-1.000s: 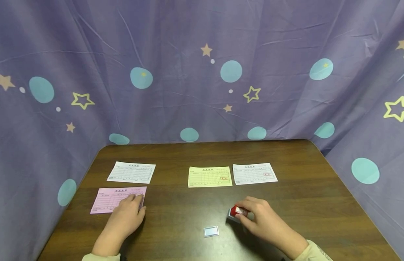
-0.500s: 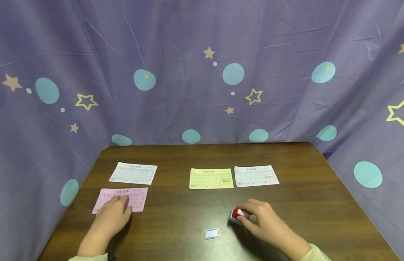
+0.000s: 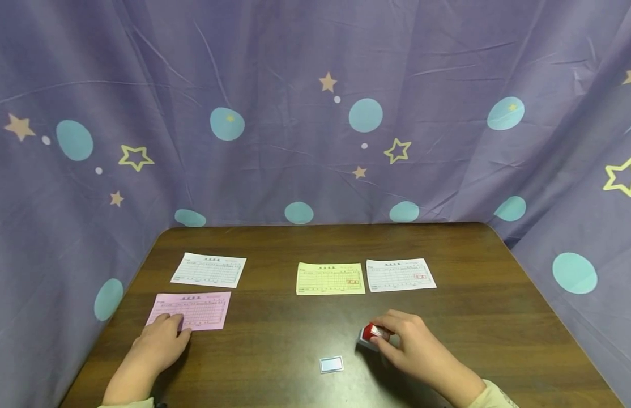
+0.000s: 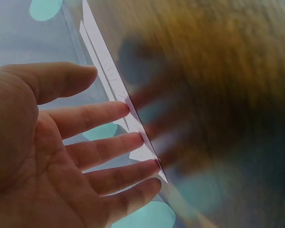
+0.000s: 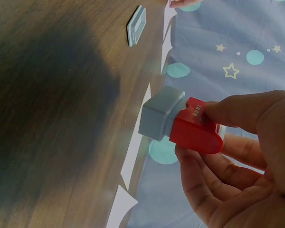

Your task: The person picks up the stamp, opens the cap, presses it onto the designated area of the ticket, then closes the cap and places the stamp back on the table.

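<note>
My right hand [image 3: 412, 343] pinches a red and grey self-inking stamp [image 5: 194, 126] between thumb and fingers, above the wooden table. In the right wrist view its grey base points away from the palm. My left hand [image 3: 154, 345] rests its fingertips on the lower left part of a pink form [image 3: 205, 311]. In the left wrist view those fingers [image 4: 104, 154] are nearly straight and spread, touching the paper, with the thumb held apart. Left of the stamp lies a small grey-rimmed stamp cap [image 3: 331, 364].
Behind the pink form lies a white form [image 3: 209, 270]. A yellow form [image 3: 329, 279] and another white form [image 3: 400, 275] lie side by side further right, each bearing a red boxed mark. A purple patterned curtain [image 3: 295, 141] surrounds the brown table [image 3: 264, 317].
My left hand has slid left and towards me across the pink form, from its right side to its lower left. The right hand still holds the stamp in nearly the same place.
</note>
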### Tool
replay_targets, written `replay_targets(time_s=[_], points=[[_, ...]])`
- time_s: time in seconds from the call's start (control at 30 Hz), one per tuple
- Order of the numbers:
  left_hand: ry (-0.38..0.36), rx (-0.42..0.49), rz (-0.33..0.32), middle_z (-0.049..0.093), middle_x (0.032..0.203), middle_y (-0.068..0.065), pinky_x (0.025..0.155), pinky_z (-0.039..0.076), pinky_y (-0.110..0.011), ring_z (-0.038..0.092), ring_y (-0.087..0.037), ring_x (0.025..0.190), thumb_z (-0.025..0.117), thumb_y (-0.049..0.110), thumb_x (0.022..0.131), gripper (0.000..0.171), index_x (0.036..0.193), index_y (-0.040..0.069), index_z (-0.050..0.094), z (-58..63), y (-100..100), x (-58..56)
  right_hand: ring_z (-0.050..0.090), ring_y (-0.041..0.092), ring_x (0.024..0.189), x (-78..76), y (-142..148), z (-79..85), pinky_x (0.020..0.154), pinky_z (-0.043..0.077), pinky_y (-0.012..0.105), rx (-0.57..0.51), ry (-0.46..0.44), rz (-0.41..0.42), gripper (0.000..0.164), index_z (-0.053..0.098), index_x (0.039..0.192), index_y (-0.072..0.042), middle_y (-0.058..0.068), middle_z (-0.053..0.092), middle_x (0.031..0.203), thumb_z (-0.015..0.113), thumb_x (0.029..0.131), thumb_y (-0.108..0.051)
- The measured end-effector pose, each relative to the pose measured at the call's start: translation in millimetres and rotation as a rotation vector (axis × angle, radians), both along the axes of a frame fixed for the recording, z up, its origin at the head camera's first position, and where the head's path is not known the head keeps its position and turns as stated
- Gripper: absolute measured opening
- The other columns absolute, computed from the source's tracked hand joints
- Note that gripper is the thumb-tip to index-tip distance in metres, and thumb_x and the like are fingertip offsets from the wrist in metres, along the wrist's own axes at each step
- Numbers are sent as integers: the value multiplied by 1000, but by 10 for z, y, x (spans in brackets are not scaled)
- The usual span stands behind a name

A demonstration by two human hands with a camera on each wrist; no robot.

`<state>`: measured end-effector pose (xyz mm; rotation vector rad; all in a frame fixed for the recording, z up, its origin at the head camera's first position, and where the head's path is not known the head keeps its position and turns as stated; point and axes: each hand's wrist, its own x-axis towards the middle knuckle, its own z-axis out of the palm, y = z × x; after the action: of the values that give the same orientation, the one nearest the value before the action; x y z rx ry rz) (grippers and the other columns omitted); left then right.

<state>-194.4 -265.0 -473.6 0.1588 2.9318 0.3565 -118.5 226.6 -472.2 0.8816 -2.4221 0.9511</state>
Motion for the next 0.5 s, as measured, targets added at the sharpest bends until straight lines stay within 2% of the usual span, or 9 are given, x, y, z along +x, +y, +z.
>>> replay_targets(time_s=[0.27, 0.5], points=[[-12, -6, 6, 50, 119, -44, 76, 43, -77, 50, -67, 106, 59, 20, 97, 48, 124, -19, 55, 14, 26, 8, 55, 0, 72, 1, 4, -9, 63, 49, 18, 3, 4, -1, 23, 73, 96, -6, -13, 61, 84, 82, 76, 2], [-20, -18, 9, 53, 111, -40, 75, 43, -76, 51, -66, 101, 59, 20, 96, 45, 122, -17, 56, 36, 75, 45, 55, 1, 71, 3, 2, 7, 61, 50, 21, 5, 7, -6, 22, 74, 95, -7, -13, 61, 83, 82, 76, 1]])
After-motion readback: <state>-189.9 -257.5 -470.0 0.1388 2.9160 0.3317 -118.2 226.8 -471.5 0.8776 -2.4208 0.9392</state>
